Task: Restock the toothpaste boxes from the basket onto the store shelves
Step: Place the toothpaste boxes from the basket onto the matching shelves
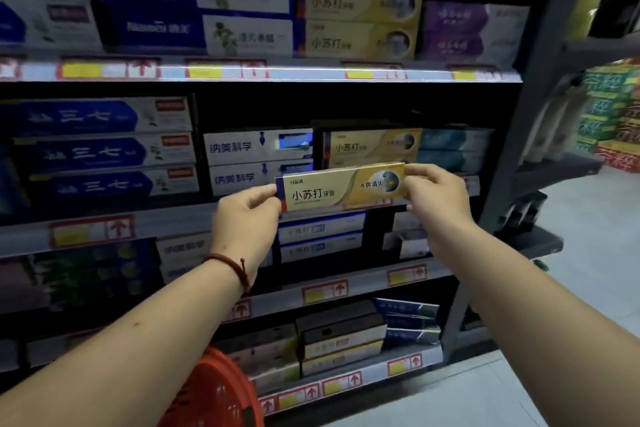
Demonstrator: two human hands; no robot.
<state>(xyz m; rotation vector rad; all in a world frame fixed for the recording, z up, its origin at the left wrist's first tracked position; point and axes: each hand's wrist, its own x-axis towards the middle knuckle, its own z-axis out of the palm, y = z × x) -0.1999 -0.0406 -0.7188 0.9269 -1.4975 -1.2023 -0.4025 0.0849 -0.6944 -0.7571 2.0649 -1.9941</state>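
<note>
- Head view, progress: one yellow toothpaste box (341,188) is held in the air in front of the shelves, so this box is out of the basket but not yet placed. The shelf (173,224) behind the hands already carries many boxes in rows. I judge the task is somewhere in the middle, with at least this one box left to put down.
- Head view, basket: the red basket (214,388) shows only its rim, low under the left forearm. Its inside is hidden, so I cannot tell how many boxes wait there.
- Head view, hands: the left hand (242,215) pinches the left end of the box between thumb and curled fingers. The right hand (436,198) pinches the right end in the same way.
- Head view, position: the box lies lengthwise between the two hands, its printed face toward the camera, the right end a little higher than the left.
- Head view, target: a stack of matching yellow boxes (372,146) stands just above and behind the held box, near the right hand. This looks to be the place where it belongs.
</note>
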